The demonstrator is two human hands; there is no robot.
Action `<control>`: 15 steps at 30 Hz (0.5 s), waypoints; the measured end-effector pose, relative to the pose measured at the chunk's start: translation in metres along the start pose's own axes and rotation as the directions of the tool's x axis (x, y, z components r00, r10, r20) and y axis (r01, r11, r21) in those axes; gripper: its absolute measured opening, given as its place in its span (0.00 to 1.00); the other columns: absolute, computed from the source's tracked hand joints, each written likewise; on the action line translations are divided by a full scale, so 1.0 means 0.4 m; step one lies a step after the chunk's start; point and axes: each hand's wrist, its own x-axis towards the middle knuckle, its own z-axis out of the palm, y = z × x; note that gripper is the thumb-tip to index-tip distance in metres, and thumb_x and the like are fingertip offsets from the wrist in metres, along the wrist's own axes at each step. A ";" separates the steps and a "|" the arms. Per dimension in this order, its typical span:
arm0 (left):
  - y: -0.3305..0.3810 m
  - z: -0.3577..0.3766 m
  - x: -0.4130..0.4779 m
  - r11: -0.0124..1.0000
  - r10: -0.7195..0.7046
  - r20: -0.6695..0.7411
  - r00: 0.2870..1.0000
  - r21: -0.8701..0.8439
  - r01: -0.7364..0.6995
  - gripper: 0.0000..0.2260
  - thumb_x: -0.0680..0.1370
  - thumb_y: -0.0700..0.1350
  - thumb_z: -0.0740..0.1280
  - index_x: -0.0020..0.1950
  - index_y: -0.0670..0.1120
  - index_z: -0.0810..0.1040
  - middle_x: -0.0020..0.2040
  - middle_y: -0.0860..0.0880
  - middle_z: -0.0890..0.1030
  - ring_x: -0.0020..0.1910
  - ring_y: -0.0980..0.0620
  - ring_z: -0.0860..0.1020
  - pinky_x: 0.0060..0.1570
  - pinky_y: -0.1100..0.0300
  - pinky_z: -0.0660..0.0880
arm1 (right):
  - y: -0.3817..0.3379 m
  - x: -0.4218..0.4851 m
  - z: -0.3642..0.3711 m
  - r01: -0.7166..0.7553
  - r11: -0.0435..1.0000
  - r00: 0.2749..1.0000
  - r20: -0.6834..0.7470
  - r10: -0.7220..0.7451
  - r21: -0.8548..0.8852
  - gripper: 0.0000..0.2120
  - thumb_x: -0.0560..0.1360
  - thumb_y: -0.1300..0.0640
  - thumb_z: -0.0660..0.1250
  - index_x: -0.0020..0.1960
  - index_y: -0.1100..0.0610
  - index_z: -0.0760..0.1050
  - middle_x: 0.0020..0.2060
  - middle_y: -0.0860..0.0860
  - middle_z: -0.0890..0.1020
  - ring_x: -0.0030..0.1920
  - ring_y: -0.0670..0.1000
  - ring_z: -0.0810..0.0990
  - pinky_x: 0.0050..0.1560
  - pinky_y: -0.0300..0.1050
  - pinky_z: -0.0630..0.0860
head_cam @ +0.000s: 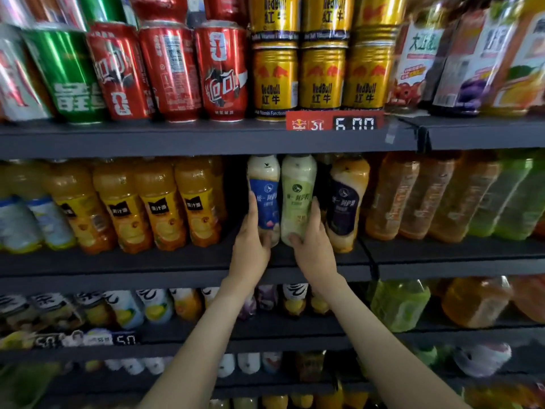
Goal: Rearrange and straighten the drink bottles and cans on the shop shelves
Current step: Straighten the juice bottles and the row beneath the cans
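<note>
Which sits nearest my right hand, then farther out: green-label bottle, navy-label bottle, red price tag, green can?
1. Green-label bottle, in the right hand.
2. Navy-label bottle, just right.
3. Red price tag, shelf edge above.
4. Green can, upper left.

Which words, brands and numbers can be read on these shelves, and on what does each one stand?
"RedBull" and "红牛": gold cans.
"6 00": red price tag below those cans.
"50": small price tag at the lower left.
Too blurred to read: the blue-label bottle in the left hand, the green-label bottle in the right hand, the red cans, the orange juice bottles.
</note>
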 end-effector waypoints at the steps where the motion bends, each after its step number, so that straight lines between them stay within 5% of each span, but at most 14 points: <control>1: 0.012 0.013 -0.007 1.000 -0.021 -0.039 0.999 0.020 0.022 0.41 0.78 0.39 0.65 0.74 0.61 0.36 0.74 0.40 0.63 0.67 0.43 0.70 0.59 0.57 0.70 | 0.006 -0.009 -0.014 0.022 1.000 1.000 0.018 -0.022 -0.012 0.37 0.78 0.57 0.64 0.79 0.55 0.45 0.74 0.58 0.63 0.69 0.57 0.70 0.58 0.51 0.73; 5: 0.080 0.083 -0.051 0.984 -0.026 -0.275 0.961 0.162 0.073 0.41 0.78 0.39 0.66 0.76 0.58 0.39 0.76 0.34 0.51 0.75 0.37 0.54 0.70 0.45 0.60 | 0.050 -0.054 -0.088 0.257 0.966 0.953 -0.160 -0.256 -0.020 0.24 0.76 0.62 0.67 0.70 0.62 0.64 0.59 0.58 0.74 0.60 0.53 0.72 0.55 0.46 0.75; 8: 0.125 0.128 -0.081 0.970 0.039 -0.269 0.962 0.243 0.029 0.43 0.75 0.37 0.69 0.77 0.58 0.42 0.76 0.36 0.52 0.75 0.38 0.54 0.69 0.48 0.60 | 0.110 -0.056 -0.140 0.211 0.974 0.925 -0.305 -0.226 -0.082 0.26 0.71 0.63 0.73 0.64 0.61 0.64 0.51 0.61 0.73 0.53 0.55 0.69 0.50 0.48 0.72; 11: 0.136 0.141 -0.077 0.941 0.051 -0.246 0.968 0.338 0.036 0.44 0.74 0.39 0.71 0.77 0.58 0.44 0.76 0.36 0.51 0.75 0.37 0.53 0.69 0.47 0.60 | 0.148 -0.025 -0.160 0.056 0.992 0.973 -0.218 -0.080 -0.113 0.37 0.68 0.56 0.77 0.69 0.63 0.61 0.58 0.64 0.72 0.58 0.64 0.71 0.54 0.57 0.73; 15: 0.104 0.138 -0.055 0.880 0.092 -0.277 0.956 0.472 0.053 0.47 0.70 0.43 0.76 0.78 0.54 0.46 0.75 0.33 0.49 0.73 0.32 0.53 0.67 0.37 0.62 | 0.169 0.016 -0.156 0.046 0.999 0.999 -0.021 -0.047 -0.023 0.38 0.72 0.61 0.73 0.75 0.62 0.55 0.65 0.61 0.69 0.66 0.61 0.67 0.61 0.51 0.69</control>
